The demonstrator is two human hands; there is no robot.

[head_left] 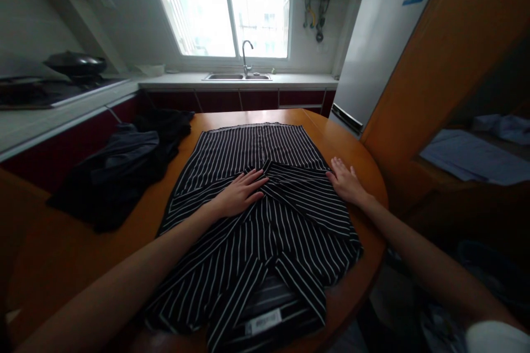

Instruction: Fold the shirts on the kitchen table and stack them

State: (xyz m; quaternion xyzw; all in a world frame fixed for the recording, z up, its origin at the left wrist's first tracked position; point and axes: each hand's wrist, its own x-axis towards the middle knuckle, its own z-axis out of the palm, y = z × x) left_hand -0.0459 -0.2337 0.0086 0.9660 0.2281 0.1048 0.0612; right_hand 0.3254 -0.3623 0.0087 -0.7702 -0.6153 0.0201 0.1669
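Note:
A black shirt with white stripes [285, 231] lies spread on the wooden table [351, 154], its collar towards me and its hem at the far side. Both sleeves are folded inward across the front, meeting near the middle. My left hand [242, 193] rests flat on the shirt where the sleeves meet, fingers stretched out. At the shirt's right edge, my right hand [345, 181] lies with fingers spread, partly over the table and touching the folded sleeve's edge. A white label [263, 322] shows inside the collar.
Dark clothes [128, 160] lie heaped at the table's left. Beyond stand a counter with a sink [226, 76] and tap [247, 55], and a stove with a black pan [77, 63]. A fridge [372, 38] and a shelf with papers [476, 154] are on the right.

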